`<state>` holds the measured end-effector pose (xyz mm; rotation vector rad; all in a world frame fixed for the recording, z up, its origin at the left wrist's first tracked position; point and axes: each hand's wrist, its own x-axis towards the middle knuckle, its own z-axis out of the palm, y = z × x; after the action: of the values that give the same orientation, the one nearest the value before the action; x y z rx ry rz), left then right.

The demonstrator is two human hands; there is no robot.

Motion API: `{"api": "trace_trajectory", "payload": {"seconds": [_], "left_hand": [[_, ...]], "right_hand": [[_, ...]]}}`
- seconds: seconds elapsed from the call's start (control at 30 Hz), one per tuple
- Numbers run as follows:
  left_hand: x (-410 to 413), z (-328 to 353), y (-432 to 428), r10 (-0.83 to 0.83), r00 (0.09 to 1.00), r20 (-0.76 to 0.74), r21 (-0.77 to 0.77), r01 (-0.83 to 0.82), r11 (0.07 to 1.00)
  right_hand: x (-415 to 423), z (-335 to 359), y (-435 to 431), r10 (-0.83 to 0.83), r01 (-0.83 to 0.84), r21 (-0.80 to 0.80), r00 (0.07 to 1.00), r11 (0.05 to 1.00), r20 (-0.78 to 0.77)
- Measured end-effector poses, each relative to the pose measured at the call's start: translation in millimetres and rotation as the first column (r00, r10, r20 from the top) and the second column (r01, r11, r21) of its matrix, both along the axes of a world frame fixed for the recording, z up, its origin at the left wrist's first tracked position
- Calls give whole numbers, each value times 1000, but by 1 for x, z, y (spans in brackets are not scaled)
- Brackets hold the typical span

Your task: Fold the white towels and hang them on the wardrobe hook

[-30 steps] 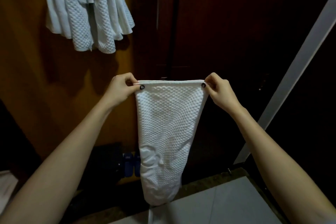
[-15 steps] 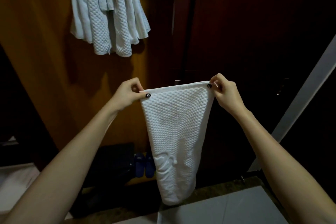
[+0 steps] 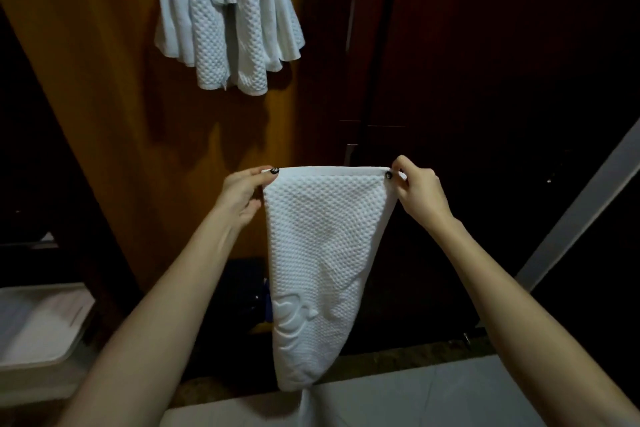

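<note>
**A:** Head view: the top hem has levelled, and the white waffle-weave towel hangs stretched before the dark wardrobe door.

**B:** The left hand and right hand each pinch a top corner. It looks light and limp, so grip the hem.

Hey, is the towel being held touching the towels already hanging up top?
No, the held towel, pinched between the left hand and right hand, hangs clear below the hanging towels.

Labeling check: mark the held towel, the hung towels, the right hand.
held towel [image 3: 325, 253], head view, middle of its face.
hung towels [image 3: 211, 28], head view, middle of bunch.
right hand [image 3: 420, 194], head view, back of hand.
</note>
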<state>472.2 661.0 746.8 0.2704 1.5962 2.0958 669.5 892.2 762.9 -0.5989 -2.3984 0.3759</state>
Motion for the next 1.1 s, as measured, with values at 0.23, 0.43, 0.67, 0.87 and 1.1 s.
{"api": "trace_trajectory", "payload": {"seconds": [0.23, 0.43, 0.67, 0.87, 1.1], "left_hand": [[-17, 36, -12, 270, 914, -302, 0, -283, 959], [-34, 62, -15, 342, 835, -431, 116, -325, 939], [-44, 79, -22, 263, 863, -431, 220, -182, 958], [-49, 82, -33, 148, 931, -335, 300, -44, 953], [-59, 75, -53, -118, 910, -397, 264, 237, 935]], "right_hand": [[-46, 34, -32, 204, -240, -371, 970, 897, -135], [-85, 72, -65, 286, -427, -560, 901, 710, -326], [-115, 93, -99, 559, -609, -549, 780, 573, -282], [-136, 96, -129, 551, -622, -221, 775, 751, -308], [-146, 96, -132, 489, -587, -228, 791, 777, -367]]}}
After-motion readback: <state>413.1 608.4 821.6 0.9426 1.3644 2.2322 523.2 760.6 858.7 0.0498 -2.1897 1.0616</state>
